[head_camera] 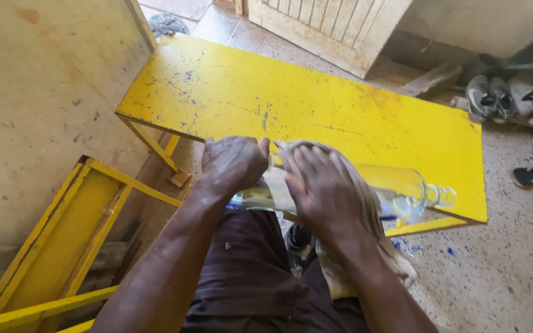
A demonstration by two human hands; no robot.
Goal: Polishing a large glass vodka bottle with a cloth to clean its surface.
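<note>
The clear glass bottle (396, 188) lies on its side at the near edge of the yellow worktop (291, 98), held just above the person's lap. Its long axis runs roughly left to right along that edge: the base is toward the left, hidden under the hands, and the narrow neck and mouth point right, toward the worktop's near right corner. The neck end sticks out free, past both hands.

The left hand (232, 163) is clenched around the base end of the bottle, knuckles up, its grip closed on the glass. The right hand (325, 194) lies just beside it, over the middle of the body, fingers spread and pressed flat on a greyish-brown cloth (377, 240) that is draped over the glass. So this grip grasps the cloth against the bottle and does not touch bare glass. The cloth's loose end hangs down past the right wrist toward the floor.

From either hand the uncovered part of the bottle lies to the right, and the right hand is the nearer to it.

Further out, a yellow metal frame (63, 234) leans by the wall on the left, and several shoes (513, 102) and a sandal sit on the speckled floor beyond the worktop's right end.
</note>
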